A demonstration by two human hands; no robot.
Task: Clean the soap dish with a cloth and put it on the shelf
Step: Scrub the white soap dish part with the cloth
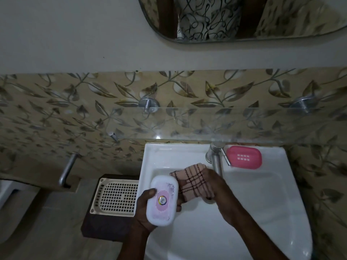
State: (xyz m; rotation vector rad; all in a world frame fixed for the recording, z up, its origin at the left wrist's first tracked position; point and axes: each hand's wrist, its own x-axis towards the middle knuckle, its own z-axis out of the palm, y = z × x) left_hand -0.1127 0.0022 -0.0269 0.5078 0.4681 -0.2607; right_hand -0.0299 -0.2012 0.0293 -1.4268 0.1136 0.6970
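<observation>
Left hand (145, 207) closed around the white soap dish (162, 200), we steady it over the sink (244, 212) while our right hand (212, 182) grips the cloth (195, 182) against its edge; the glass shelf (225, 124) waits above.

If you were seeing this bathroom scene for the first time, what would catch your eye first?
First, the white soap dish held in the left hand over the near left part of the white sink, with the right hand pressing a brown checked cloth beside it. Next, the bright pink soap dish on the sink's back ledge, right of the tap, below the glass shelf.
</observation>
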